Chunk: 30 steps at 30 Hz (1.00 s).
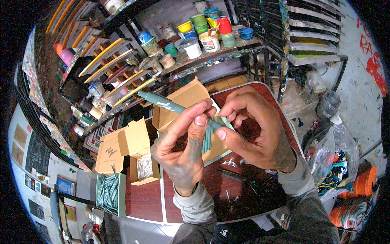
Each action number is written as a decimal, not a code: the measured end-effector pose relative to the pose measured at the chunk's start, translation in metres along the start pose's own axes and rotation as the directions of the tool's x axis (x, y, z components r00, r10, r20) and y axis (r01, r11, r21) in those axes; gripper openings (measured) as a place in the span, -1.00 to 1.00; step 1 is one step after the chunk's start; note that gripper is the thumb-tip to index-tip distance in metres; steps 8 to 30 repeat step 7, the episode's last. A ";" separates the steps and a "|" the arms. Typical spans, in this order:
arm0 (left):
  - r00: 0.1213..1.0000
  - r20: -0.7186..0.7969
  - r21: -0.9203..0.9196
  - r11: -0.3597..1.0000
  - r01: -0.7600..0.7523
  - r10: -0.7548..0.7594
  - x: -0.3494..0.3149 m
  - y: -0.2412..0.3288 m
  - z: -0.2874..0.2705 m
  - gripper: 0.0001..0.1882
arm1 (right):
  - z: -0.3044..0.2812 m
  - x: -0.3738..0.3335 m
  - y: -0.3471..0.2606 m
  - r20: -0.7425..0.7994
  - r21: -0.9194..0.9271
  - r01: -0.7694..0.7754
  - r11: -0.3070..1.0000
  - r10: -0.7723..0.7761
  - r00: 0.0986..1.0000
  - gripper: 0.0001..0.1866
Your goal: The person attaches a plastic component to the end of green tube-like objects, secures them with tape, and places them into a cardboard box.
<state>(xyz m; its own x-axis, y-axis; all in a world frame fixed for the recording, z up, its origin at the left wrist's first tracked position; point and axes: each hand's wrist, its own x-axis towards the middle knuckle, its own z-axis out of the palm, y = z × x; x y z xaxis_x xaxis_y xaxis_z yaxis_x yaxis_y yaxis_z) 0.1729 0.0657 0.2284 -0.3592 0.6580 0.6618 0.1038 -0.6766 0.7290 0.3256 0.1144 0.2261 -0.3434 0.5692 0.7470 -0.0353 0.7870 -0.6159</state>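
A teal pen with white lettering lies slantwise across my fingers, its narrow end up and to the left. My left hand pinches it near the middle between thumb and fingertips. At its lower right end, the thumb of my right hand presses against it, with the index finger curled just above. Behind both hands, partly hidden, an open cardboard box holds several teal pens. To the left, a box filled with teal pen parts stands beside a smaller box of thin white pieces.
Small white bits and a dark slim tool lie on the dark red table. Beyond it, a shelf carries paint tubs. At right, a clear plastic bag and orange rolls stand close to the table.
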 end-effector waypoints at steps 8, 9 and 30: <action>0.999 0.031 0.022 1.000 -0.013 0.012 -0.002 -0.001 0.004 -0.79 | 0.004 -0.003 0.009 0.019 0.070 -0.018 0.997 0.017 1.000 -0.78; 0.999 0.031 0.022 1.000 -0.013 0.012 -0.002 -0.001 0.004 -0.79 | 0.004 -0.003 0.009 0.019 0.070 -0.018 0.997 0.017 1.000 -0.78; 0.999 0.031 0.022 1.000 -0.013 0.012 -0.002 -0.001 0.004 -0.79 | 0.004 -0.003 0.009 0.019 0.070 -0.018 0.997 0.017 1.000 -0.78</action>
